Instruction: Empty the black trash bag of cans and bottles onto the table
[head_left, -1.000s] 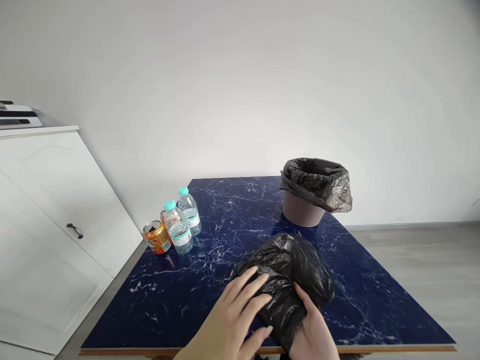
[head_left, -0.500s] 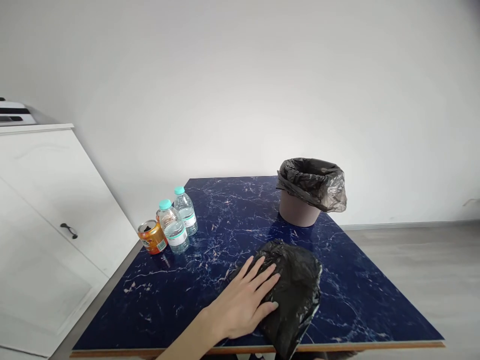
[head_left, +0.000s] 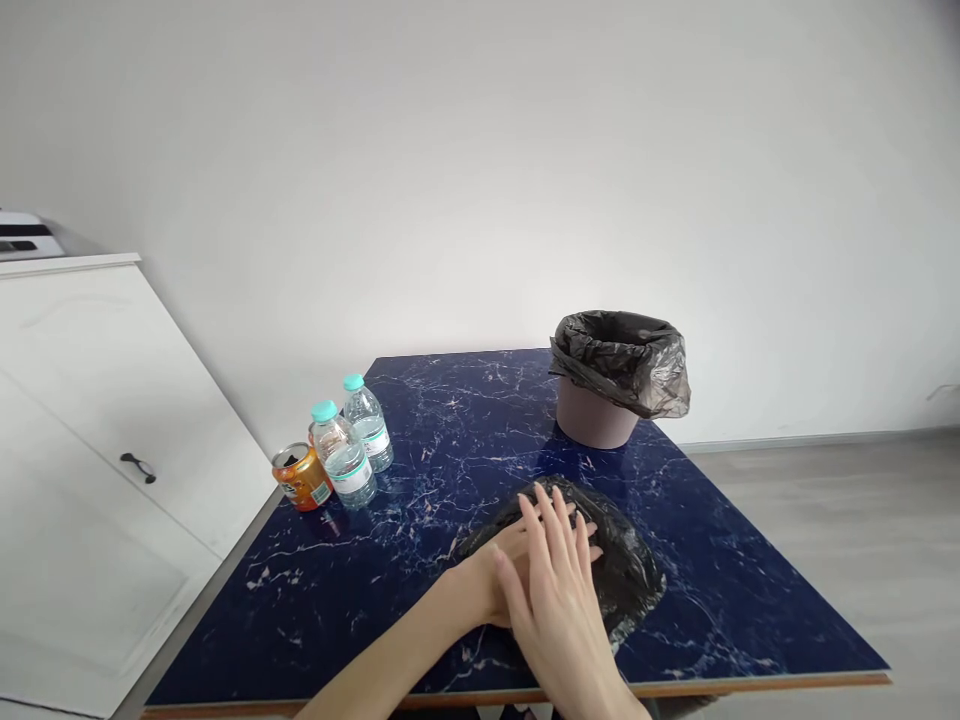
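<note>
A crumpled black plastic bag (head_left: 626, 575) lies on the blue marbled table near its front edge. My left hand (head_left: 506, 570) rests flat on the bag, fingers stretched out to the right and partly covered. Across it lies my right hand (head_left: 562, 600), palm down, its fingers extended and pointing away from me. Neither hand grips anything. Beyond the hands stands a small pinkish-grey bin (head_left: 592, 415), lined with another black bag (head_left: 652, 365) that is folded over its rim.
At the table's left edge stand two clear water bottles, a nearer one (head_left: 345, 465) and a farther one (head_left: 371, 430), both with turquoise caps. An orange can (head_left: 301, 480) is beside them; another is mostly hidden behind. A white cabinet (head_left: 75, 420) stands left of the table.
My right hand has come into view and now lies over my left hand. The left hand has shifted slightly right and away from me. The bag's near end no longer hangs past the table edge.
</note>
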